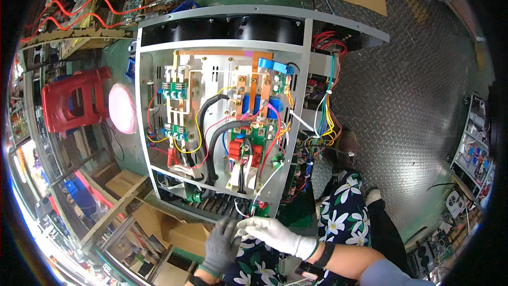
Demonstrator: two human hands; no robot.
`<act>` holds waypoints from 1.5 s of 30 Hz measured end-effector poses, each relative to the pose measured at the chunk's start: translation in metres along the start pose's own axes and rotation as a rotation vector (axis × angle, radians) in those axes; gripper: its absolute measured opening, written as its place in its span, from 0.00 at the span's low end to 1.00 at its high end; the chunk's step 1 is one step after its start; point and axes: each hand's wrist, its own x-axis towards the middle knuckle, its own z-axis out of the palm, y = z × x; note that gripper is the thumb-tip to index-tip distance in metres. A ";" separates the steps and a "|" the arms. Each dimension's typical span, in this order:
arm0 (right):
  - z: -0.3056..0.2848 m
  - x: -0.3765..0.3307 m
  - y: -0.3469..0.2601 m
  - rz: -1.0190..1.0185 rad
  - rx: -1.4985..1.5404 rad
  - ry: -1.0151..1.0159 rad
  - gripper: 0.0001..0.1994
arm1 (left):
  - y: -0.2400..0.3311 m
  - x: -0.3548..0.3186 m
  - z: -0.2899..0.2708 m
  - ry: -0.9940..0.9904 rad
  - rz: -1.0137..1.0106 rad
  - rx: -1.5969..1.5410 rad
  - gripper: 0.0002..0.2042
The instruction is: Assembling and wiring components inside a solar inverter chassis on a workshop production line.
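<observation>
My left hand (221, 247), in a grey glove, is closed at the near end of an open metal electrical cabinet (222, 47). My right hand (274, 234), in a white glove, meets it from the right, with fingers pressed together near the left fingertips. Whatever lies between the fingers is too small or hidden to make out. Just beyond them a thin white wire (239, 207) loops by the cabinet's lower compartment. Inside sit thick black cables (210, 148), copper busbars (265, 89), green circuit boards (173, 90) and red blocks (235, 152), joined by yellow and red wires.
A wiring bundle (329, 103) hangs along the cabinet's right side. To the left are a red plastic stool (74, 100), a pink round seat (122, 108) and shelving. A cardboard box (180, 235) sits by my left hand. Patterned metal floor (402, 100) extends to the right.
</observation>
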 end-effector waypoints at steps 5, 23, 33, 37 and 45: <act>-0.026 0.005 0.024 -0.011 -0.521 0.239 0.14 | -0.031 -0.100 0.032 -0.128 -0.019 0.072 0.23; -0.023 -0.325 -0.165 -0.083 -0.838 1.112 0.14 | -0.013 -0.220 -0.076 0.412 -0.426 -0.697 0.14; 0.040 -0.270 -0.311 0.068 -1.191 0.629 0.14 | 0.151 -0.238 -0.019 0.308 -0.537 -0.773 0.13; 0.031 -0.277 -0.333 0.233 -1.490 0.712 0.15 | 0.196 -0.183 -0.058 0.411 -0.368 -0.694 0.13; 0.069 -0.179 -0.281 0.353 -1.840 0.240 0.15 | 0.171 -0.121 0.004 0.416 -0.473 -0.954 0.12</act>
